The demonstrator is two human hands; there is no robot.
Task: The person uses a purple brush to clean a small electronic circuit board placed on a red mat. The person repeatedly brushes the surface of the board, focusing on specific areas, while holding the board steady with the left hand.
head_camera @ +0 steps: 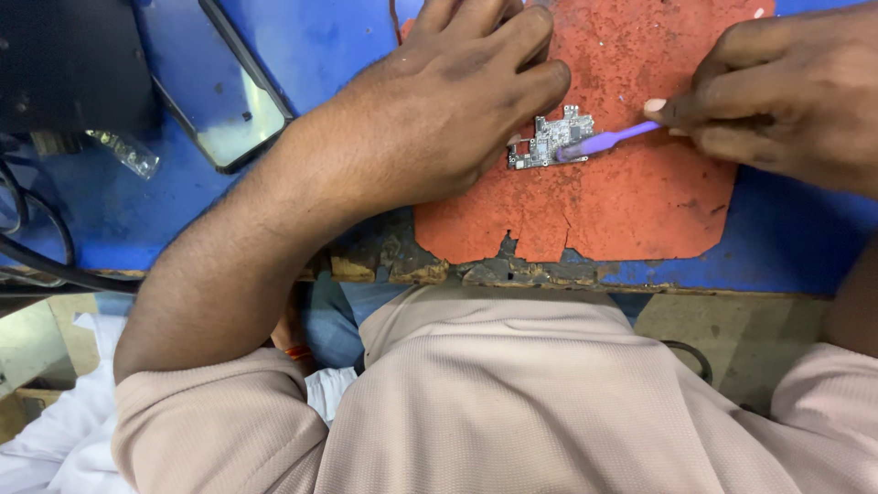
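A small silver circuit board (552, 137) lies on a worn red mat (631, 192). My left hand (439, 110) rests palm down on the mat, its fingers curled and pressing at the board's left edge. My right hand (777, 91) pinches the handle of a thin purple brush (605, 141), whose head touches the board's right lower side. The brush's far end is hidden inside my fingers.
The mat sits on a blue bench top (786, 238) with a chipped front edge. A phone (219, 82) with a dark case lies screen up at the back left, beside a black device (64, 64). Black cables (37, 247) run off the left side.
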